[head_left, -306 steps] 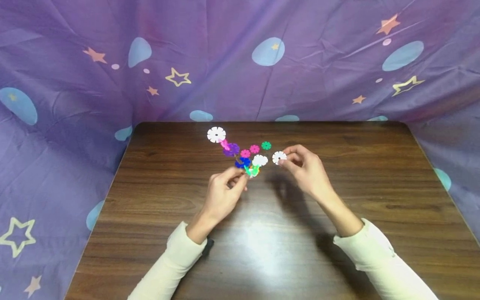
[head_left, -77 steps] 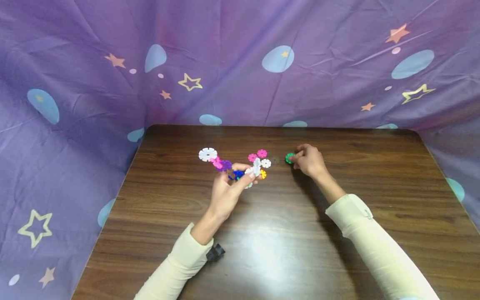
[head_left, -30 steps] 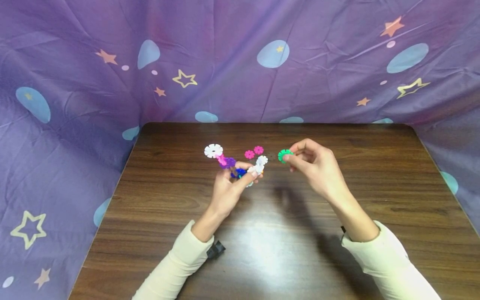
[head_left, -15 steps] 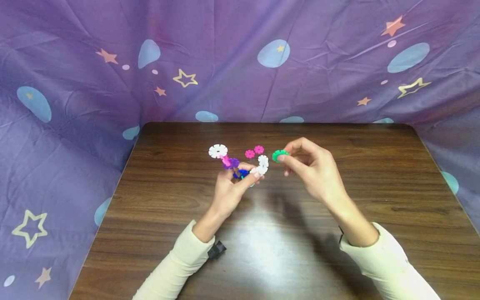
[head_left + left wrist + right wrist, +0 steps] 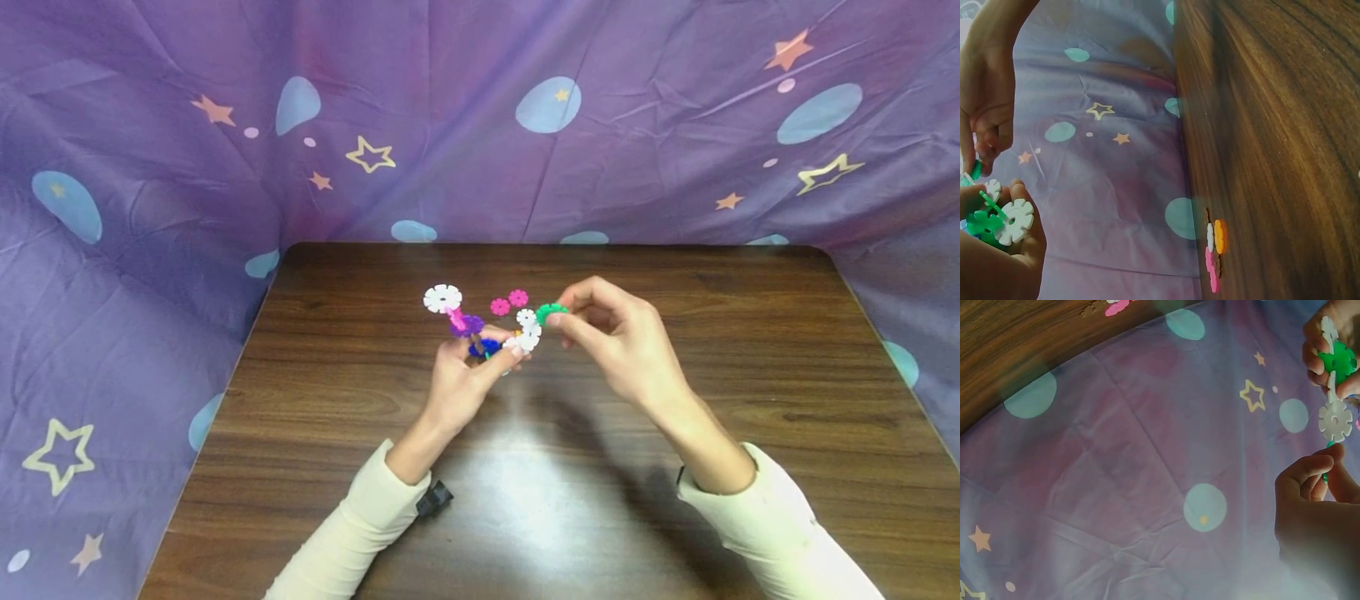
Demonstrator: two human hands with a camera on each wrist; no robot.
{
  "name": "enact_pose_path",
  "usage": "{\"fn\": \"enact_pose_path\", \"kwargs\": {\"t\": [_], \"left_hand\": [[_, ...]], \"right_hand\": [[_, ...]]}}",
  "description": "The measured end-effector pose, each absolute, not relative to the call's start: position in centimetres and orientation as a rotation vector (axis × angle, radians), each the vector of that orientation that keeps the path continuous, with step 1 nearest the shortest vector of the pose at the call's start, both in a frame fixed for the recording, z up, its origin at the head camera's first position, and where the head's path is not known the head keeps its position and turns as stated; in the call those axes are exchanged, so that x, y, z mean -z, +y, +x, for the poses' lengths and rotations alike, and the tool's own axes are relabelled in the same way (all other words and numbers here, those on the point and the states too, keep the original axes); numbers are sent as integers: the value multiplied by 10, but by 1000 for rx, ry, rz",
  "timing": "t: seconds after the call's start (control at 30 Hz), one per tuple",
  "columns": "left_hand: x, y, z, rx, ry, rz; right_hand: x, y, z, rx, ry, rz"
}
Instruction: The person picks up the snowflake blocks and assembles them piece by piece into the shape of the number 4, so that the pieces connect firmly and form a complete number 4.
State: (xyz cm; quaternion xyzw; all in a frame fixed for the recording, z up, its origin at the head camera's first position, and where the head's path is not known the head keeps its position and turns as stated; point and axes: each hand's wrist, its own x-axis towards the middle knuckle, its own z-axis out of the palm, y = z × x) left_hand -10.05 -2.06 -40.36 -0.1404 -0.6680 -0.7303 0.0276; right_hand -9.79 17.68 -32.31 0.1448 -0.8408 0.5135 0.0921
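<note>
My left hand (image 5: pixel 459 385) grips a chain of interlocking plastic snowflake discs above the table. A large white disc (image 5: pixel 442 298) ends its far-left branch, followed by a pink disc, a purple disc (image 5: pixel 469 326) and a blue disc (image 5: pixel 483 347). Between thumb and fingertips my right hand (image 5: pixel 626 346) pinches a green disc (image 5: pixel 552 313). In the right wrist view, that green disc (image 5: pixel 1325 477) is edge-on, right at the rim of the chain's white end disc (image 5: pixel 1335 420). Another green disc (image 5: pixel 1338 364) sits farther along, partly covered by left-hand fingers.
Loose discs lie on the wooden table (image 5: pixel 337 333) beyond the hands: pink discs (image 5: pixel 500 307), a small white disc (image 5: pixel 527 317) and, in the left wrist view, an orange disc (image 5: pixel 1219 236). A purple patterned curtain (image 5: pixel 450 125) hangs behind the table's far edge.
Earlier the right hand held a white disc, then picked up the green disc from the table. It has since moved left, bringing the green disc to the chain's white end disc.
</note>
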Motion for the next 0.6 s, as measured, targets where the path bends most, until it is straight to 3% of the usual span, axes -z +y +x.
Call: {"fn": "enact_pose_path", "kwargs": {"t": [0.6], "left_hand": [[406,-21,-102,2193,-2039,-400]], "right_hand": [[332,168,-99,-1254,-2400,581]]}}
